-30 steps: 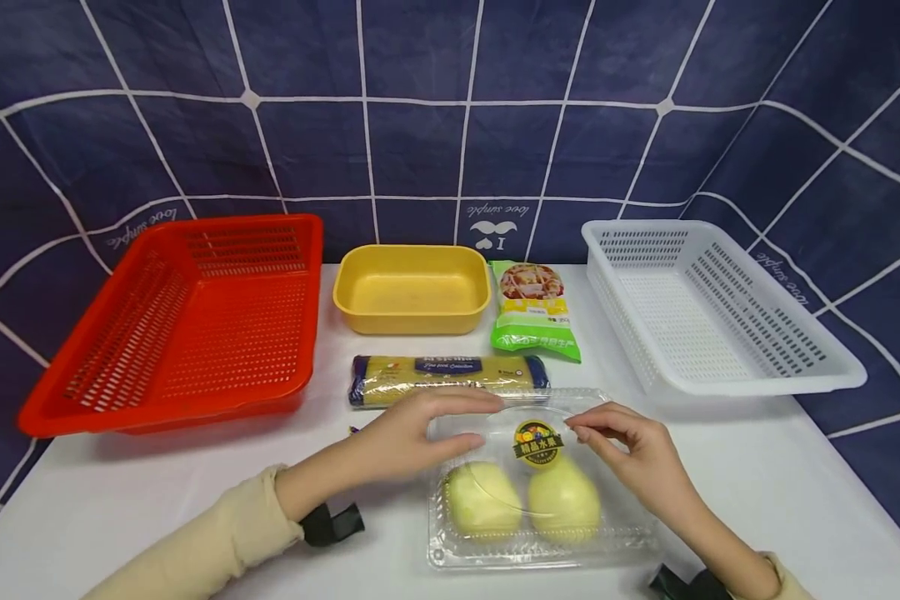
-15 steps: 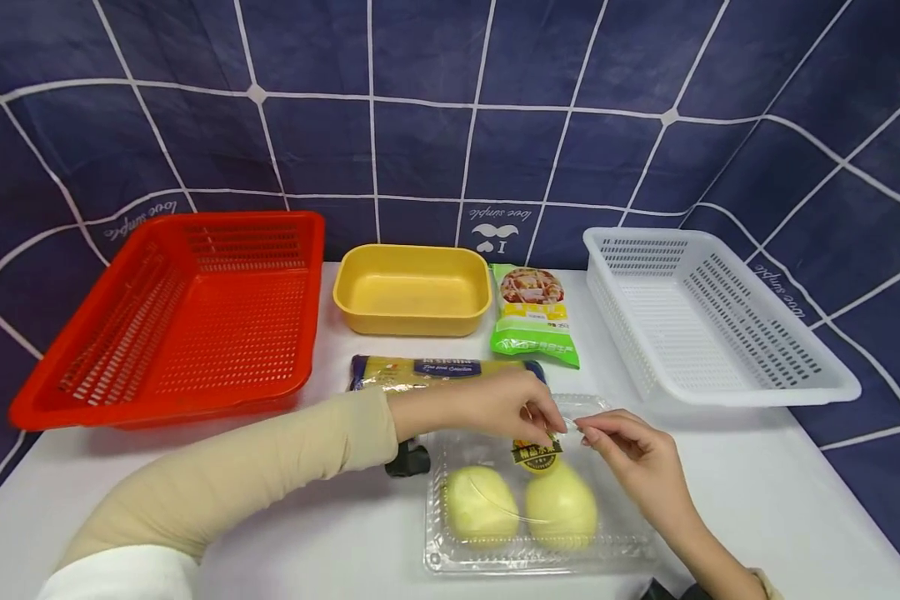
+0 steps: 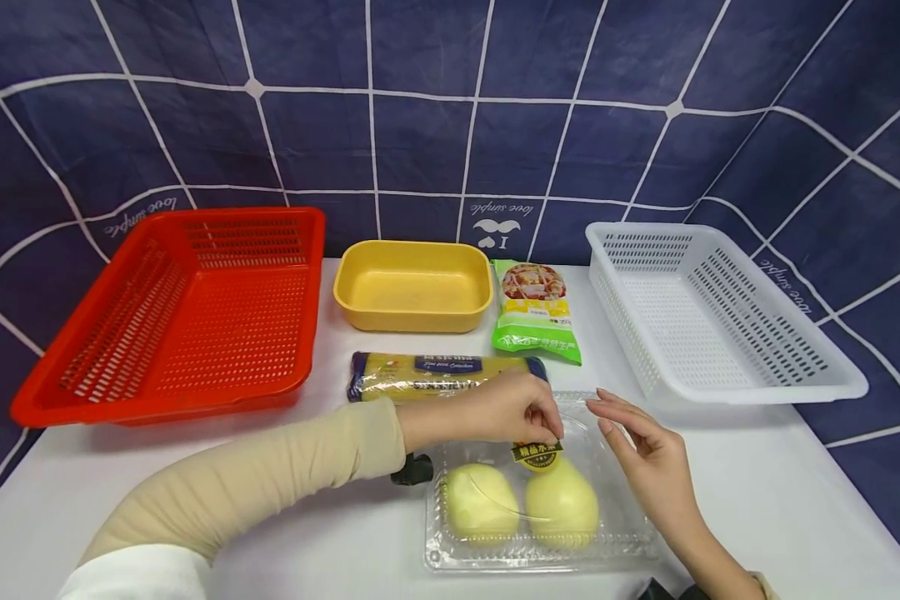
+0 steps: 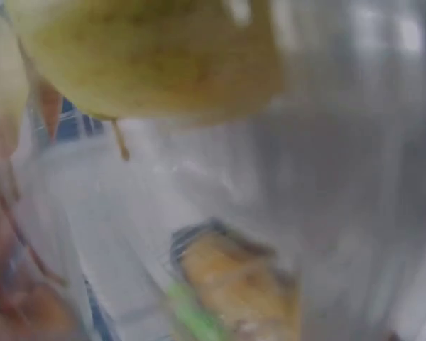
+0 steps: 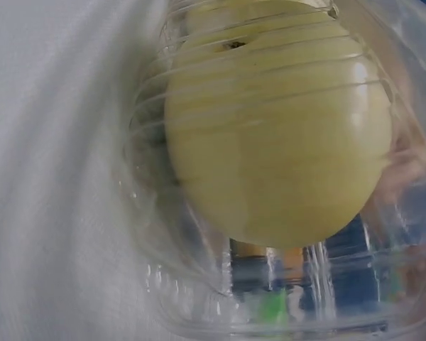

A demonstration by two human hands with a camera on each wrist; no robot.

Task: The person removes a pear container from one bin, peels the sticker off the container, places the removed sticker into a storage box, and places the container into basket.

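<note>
A clear plastic fruit box (image 3: pixel 495 557) lies on the white table with two pale pears (image 3: pixel 562 504) inside and a round black-and-gold sticker (image 3: pixel 537 455) on its lid. Reaching across from the left, my left hand (image 3: pixel 506 408) has its fingers curled and pinches at the lid beside the sticker; its fingertips partly cover the label. My right hand (image 3: pixel 656 467) hovers at the box's right side, fingers extended and thumb apart. Through the plastic, one pear (image 5: pixel 277 135) fills the right wrist view. The left wrist view is blurred, with a pear (image 4: pixel 149 57) at its top.
Behind the box lies a pasta pack (image 3: pixel 412 379), partly covered by my left arm. Farther back stand a yellow tub (image 3: pixel 412 321) and a green snack bag (image 3: pixel 536 333). A red basket (image 3: pixel 195 333) is at left, a white basket (image 3: pixel 765 392) at right.
My left hand has swung right across the box from its left side to the sticker, where its fingers curl. My right hand's pinch has loosened and it has drawn slightly right.
</note>
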